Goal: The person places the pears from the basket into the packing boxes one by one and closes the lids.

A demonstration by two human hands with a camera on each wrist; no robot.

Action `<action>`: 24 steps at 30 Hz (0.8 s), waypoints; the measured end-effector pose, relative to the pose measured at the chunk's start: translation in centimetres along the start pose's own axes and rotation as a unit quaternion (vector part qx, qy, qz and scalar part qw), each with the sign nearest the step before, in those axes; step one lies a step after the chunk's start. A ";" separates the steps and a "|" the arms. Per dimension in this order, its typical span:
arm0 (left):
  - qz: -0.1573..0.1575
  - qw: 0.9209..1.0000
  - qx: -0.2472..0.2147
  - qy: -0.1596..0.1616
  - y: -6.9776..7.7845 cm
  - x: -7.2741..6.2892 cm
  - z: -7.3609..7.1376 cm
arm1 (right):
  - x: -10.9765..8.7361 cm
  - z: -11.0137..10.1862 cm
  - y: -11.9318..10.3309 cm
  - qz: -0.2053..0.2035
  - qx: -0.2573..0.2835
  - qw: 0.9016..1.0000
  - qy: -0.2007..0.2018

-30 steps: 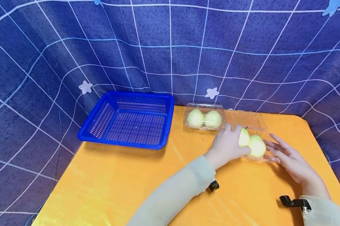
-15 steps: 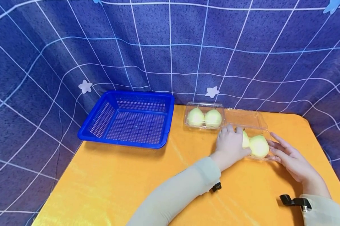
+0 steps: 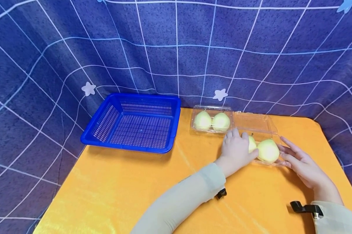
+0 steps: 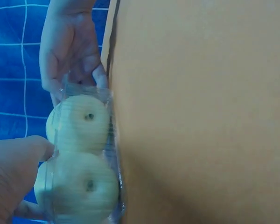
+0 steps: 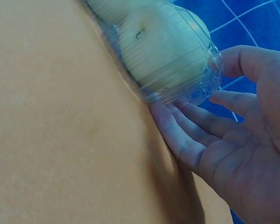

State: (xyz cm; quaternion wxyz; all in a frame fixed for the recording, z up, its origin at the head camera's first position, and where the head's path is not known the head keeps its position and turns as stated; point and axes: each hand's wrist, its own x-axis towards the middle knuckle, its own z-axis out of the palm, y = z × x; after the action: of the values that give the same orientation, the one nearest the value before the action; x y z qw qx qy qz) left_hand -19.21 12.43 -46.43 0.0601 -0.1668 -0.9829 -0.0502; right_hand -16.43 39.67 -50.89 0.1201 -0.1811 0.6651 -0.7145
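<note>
A see-through clamshell box (image 3: 277,139) lies with its lid (image 3: 250,122) folded back behind it. Two pale green pears sit side by side in it, the left pear (image 3: 252,144) and the right pear (image 3: 268,151). My left hand (image 3: 235,150) holds the left pear, fingers round its far side and thumb at its near side. At the box's right end, my right hand (image 3: 302,164) touches the plastic wall with fairly straight fingers (image 5: 177,135). In the left wrist view, both pears show through the box's clear wall.
A closed clear box (image 3: 211,107) with two more pears stands just left of the lid. Farther left is a blue slotted basket (image 3: 173,130) on the orange table (image 3: 120,185). A blue grid-patterned curtain (image 3: 193,58) hangs behind and around.
The right pear has shifted slightly to the right, toward the box's end. My left hand moved right, then back a little left. My right hand has stayed at the box's end.
</note>
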 end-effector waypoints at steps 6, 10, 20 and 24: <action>0.009 1.000 -0.003 -0.006 -0.5 0.1 -0.2 | 0.0 0.1 -0.1 -0.003 0.004 1.000 -0.003; 0.004 1.000 -0.014 -0.014 -0.7 0.1 0.0 | 0.0 0.1 -0.1 -0.005 0.003 1.000 -0.004; -0.034 0.996 -0.087 -0.001 -0.5 0.0 0.7 | -0.1 0.1 0.2 0.002 0.000 1.000 0.006; -0.048 0.994 -0.100 0.002 -0.4 0.0 1.0 | -0.1 0.1 0.2 0.001 0.003 1.000 0.009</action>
State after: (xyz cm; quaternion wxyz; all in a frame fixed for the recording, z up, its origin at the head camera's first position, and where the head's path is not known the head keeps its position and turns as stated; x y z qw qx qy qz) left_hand -19.47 12.19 -47.48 0.0425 -0.1242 -0.9797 -0.1513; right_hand -16.34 39.61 -51.05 0.1154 -0.1731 0.6641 -0.7181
